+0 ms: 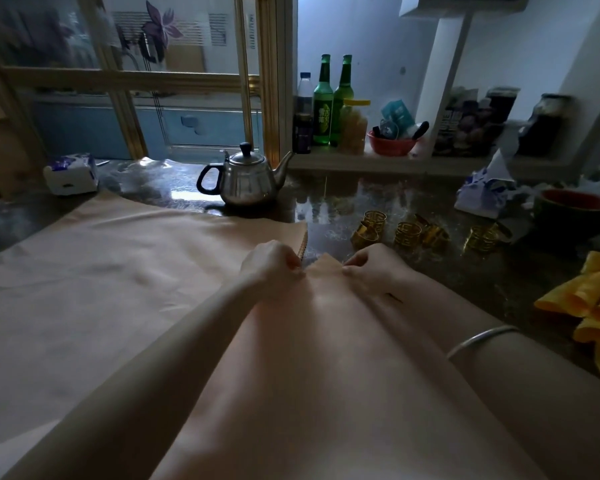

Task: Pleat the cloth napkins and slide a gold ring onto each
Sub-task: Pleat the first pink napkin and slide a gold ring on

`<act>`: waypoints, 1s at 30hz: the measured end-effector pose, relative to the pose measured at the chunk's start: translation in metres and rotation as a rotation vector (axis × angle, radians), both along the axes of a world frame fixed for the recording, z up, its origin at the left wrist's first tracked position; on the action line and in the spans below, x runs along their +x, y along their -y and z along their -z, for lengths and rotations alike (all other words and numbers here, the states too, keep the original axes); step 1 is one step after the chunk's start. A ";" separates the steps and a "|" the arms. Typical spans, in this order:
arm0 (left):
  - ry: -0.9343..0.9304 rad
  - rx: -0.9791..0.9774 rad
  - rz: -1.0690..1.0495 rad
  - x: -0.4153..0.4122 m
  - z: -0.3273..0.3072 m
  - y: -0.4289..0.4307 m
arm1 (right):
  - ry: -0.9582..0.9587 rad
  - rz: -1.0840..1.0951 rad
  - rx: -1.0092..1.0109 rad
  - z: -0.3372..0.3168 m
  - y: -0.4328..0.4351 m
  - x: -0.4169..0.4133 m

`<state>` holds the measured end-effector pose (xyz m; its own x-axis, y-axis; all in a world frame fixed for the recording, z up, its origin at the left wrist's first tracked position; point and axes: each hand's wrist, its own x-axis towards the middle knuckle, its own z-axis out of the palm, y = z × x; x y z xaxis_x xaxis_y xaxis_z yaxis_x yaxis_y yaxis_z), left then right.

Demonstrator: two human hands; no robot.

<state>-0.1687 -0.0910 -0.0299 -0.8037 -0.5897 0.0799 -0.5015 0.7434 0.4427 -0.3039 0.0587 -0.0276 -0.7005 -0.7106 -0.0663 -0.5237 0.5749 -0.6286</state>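
Napkin corner [323, 264] between both hands [272, 267] [374, 269]

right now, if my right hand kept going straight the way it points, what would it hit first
Most likely the left hand. The right hand points leftward along the napkin edge that both pinch, with only a short raised fold between them.

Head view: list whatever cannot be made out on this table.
In the head view:
- beige napkin: near edge cut off by the frame's bottom, parts hidden under both forearms.
- gold rings: small, dim, overlapping; count unclear.
- yellow napkins: cut off by the right edge.
- green bottles: labels blurred.
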 end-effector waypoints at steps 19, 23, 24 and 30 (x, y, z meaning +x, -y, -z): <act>-0.277 0.017 0.039 0.000 0.020 0.013 | -0.136 -0.019 -0.105 0.012 0.010 -0.006; -0.267 -0.061 0.055 0.004 0.014 0.015 | -0.145 0.002 -0.116 0.014 0.016 -0.002; -0.254 -0.085 0.050 0.006 0.012 0.017 | -0.154 0.004 -0.115 0.013 0.020 0.002; -0.226 -0.127 -0.145 0.005 0.019 0.027 | -0.204 0.019 -0.148 0.015 0.017 0.047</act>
<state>-0.1632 -0.1183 -0.0492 -0.6655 -0.6707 0.3276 -0.5056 0.7279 0.4632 -0.2565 0.0413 -0.0428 -0.7019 -0.6888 0.1813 -0.6384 0.4953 -0.5892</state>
